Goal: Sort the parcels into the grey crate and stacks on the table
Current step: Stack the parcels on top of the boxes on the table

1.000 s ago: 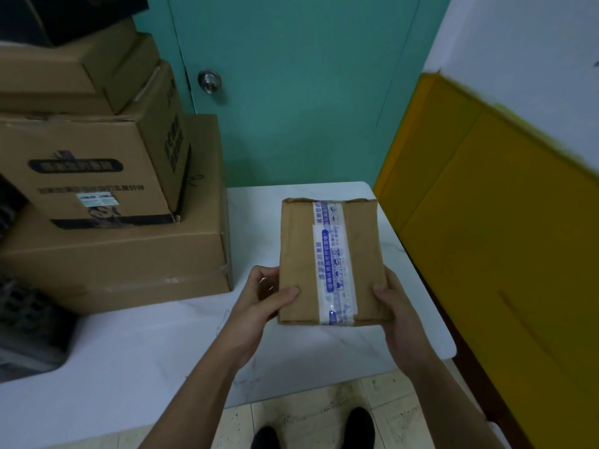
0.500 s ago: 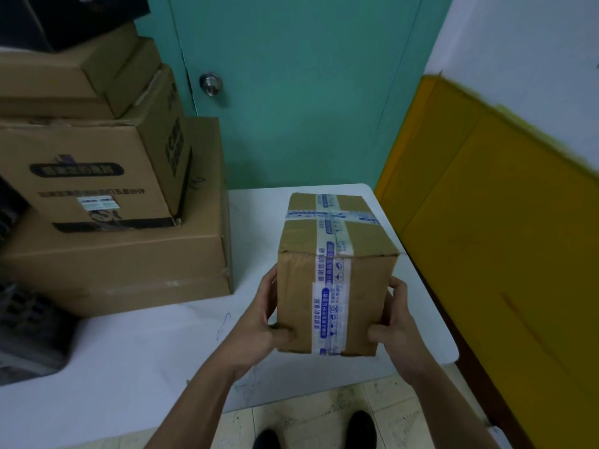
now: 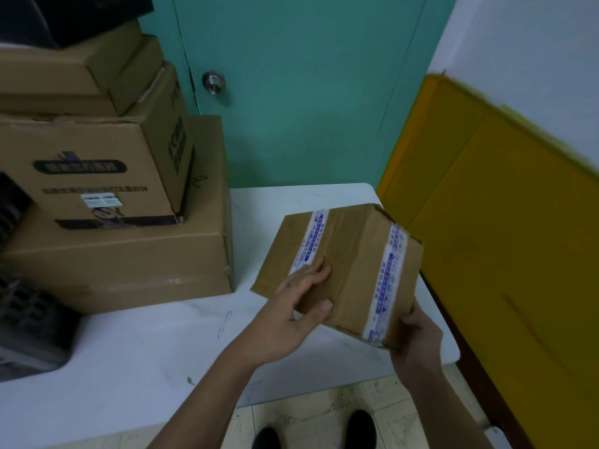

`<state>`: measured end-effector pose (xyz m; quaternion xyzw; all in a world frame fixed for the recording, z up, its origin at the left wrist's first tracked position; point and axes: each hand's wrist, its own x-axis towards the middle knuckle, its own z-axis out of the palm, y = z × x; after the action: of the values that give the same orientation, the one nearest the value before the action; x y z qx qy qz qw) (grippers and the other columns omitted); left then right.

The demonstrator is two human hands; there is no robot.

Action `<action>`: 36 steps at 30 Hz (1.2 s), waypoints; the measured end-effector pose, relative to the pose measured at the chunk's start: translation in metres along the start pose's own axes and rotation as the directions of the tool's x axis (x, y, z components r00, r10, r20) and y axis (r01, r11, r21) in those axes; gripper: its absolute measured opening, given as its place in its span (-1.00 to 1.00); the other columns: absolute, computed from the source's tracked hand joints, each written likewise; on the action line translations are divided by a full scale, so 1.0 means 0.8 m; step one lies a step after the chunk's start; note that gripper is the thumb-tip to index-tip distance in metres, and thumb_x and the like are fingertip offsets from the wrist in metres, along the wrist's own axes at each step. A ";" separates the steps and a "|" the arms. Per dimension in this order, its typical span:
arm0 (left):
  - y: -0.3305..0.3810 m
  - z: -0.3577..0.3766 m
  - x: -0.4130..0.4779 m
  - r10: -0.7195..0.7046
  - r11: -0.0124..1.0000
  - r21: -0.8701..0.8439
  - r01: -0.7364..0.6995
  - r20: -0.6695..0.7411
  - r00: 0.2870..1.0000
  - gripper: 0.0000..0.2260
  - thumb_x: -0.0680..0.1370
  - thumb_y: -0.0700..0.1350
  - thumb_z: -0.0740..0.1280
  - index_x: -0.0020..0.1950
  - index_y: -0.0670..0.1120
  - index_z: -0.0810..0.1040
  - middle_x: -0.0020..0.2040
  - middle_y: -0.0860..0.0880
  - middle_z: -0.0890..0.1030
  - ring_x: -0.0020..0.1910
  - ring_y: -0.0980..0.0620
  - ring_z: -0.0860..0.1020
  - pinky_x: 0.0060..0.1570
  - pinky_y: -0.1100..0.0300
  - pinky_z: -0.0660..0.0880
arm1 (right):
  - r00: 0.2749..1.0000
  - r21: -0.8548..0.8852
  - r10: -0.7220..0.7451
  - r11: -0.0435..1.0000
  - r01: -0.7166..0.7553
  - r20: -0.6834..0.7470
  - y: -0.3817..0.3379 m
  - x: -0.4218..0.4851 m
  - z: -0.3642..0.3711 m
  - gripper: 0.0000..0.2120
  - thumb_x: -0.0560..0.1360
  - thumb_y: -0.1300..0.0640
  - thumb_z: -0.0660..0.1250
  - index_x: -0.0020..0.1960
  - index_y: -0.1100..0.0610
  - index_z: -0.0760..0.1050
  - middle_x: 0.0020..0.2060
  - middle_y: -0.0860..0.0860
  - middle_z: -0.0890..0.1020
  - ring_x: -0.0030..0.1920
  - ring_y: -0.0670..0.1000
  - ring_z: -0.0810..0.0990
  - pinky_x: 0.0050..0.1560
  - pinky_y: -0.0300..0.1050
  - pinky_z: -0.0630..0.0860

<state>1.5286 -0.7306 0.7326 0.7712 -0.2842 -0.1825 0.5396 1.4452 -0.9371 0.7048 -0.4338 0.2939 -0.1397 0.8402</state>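
At the far left of my feed a dark slatted crate (image 3: 30,322) sits on the white desk (image 3: 129,367), cut off by the edge of the view. Just beside it stands a stack of cartons (image 3: 123,254): a broad bottom carton touching the desk, a printed carton (image 3: 97,176) with a small label on top of that, a plainer carton (image 3: 74,82) above, and a black box (image 3: 64,14) at the very top. Behind the stack is a teal door (image 3: 308,92) with a round metal knob (image 3: 213,82).

My left hand (image 3: 291,315) grips the parcel (image 3: 356,264), with the fingers (image 3: 316,270) laid over its upper face and the thumb pressed against the near side. The parcel is a brown cardboard box crossed by two strips of white tape with blue print. It is tilted, its right end raised, and it is held over the right end of the desk, well apart from the stack. I cannot tell whether its far lower edge touches the desk. My right hand (image 3: 418,338) is curled round the parcel's near lower corner, supporting it from beneath.

To the right a yellow panel (image 3: 502,222) leans by the white wall. Below the desk edge I see tiled floor (image 3: 324,403) and two black shoes (image 3: 363,427).
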 end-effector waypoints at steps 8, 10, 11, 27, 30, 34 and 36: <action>0.001 0.001 0.003 -0.143 0.975 -0.184 0.123 -0.098 0.985 -0.34 0.40 0.43 0.29 0.44 0.21 0.33 0.35 0.18 0.39 0.33 0.28 0.42 0.27 0.38 0.39 | 0.956 -0.327 -0.277 0.899 0.292 0.094 -0.024 -0.012 0.013 -0.65 0.46 -0.02 0.24 0.23 -0.12 0.55 0.16 -0.04 0.65 0.19 0.05 0.61 0.13 0.09 0.56; 0.000 0.000 0.005 -0.237 0.932 -0.308 0.194 -0.111 0.965 -0.42 0.44 0.39 0.32 0.38 0.16 0.38 0.32 0.15 0.53 0.20 0.30 0.54 0.16 0.34 0.50 | 0.891 -0.468 -0.403 0.759 0.453 0.209 -0.035 -0.014 0.018 -0.53 0.46 -0.25 0.29 0.32 -0.15 0.49 0.21 -0.17 0.60 0.26 -0.06 0.55 0.14 -0.08 0.58; -0.001 0.002 0.005 -0.290 0.898 -0.375 0.232 -0.108 0.951 -0.47 0.42 0.33 0.32 0.32 0.15 0.43 0.26 0.14 0.59 0.13 0.29 0.59 0.12 0.31 0.52 | 0.857 -0.524 -0.440 0.681 0.512 0.267 -0.039 -0.013 0.019 -0.43 0.45 -0.38 0.26 0.37 -0.15 0.47 0.25 -0.18 0.55 0.29 -0.05 0.51 0.14 -0.12 0.56; -0.027 -0.004 0.006 -0.444 0.884 -0.287 0.370 -0.261 0.857 -0.31 0.47 0.50 0.13 0.51 0.19 0.31 0.38 0.08 0.35 0.39 0.06 0.37 0.35 0.11 0.33 | 0.798 -0.782 -0.202 0.171 0.600 0.568 0.009 0.008 0.052 -0.35 0.43 -0.35 0.24 0.46 -0.16 0.28 0.42 -0.26 0.29 0.43 -0.15 0.18 0.45 -0.02 0.28; -0.040 -0.007 0.004 -0.468 0.871 -0.292 0.394 -0.258 0.845 -0.02 0.23 0.66 0.15 0.54 0.17 0.26 0.42 0.07 0.36 0.42 0.01 0.38 0.44 -0.08 0.35 | 0.825 -0.755 -0.146 0.341 0.560 0.545 0.016 0.008 0.050 -0.53 0.49 -0.22 0.38 0.36 -0.16 0.43 0.43 -0.23 0.36 0.45 -0.15 0.27 0.41 -0.11 0.37; -0.050 -0.009 -0.003 -0.560 0.798 -0.414 0.438 -0.238 0.794 0.04 0.19 0.61 0.23 0.55 0.09 0.25 0.42 0.02 0.40 0.33 -0.01 0.46 0.29 0.05 0.41 | 0.944 -0.944 -0.314 0.269 0.193 0.103 0.004 0.023 0.034 -0.37 0.45 -0.17 0.44 0.45 -0.01 0.40 0.52 -0.01 0.28 0.48 0.05 0.27 0.38 -0.04 0.40; -0.051 -0.006 -0.007 -0.589 0.770 -0.442 0.460 -0.216 0.779 0.03 0.19 0.57 0.24 0.56 0.07 0.24 0.42 0.00 0.44 0.30 0.00 0.48 0.23 0.08 0.41 | 0.963 -0.964 -0.241 0.259 -0.060 -0.124 -0.002 0.036 0.020 0.02 0.32 -0.33 0.48 0.60 0.00 0.10 0.58 0.11 0.12 0.54 0.20 0.16 0.47 0.26 0.22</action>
<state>1.5373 -0.7131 0.6962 0.7251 0.0836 -0.2404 0.6398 1.4777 -0.9417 0.7022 -0.8488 0.3942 -0.0337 0.3508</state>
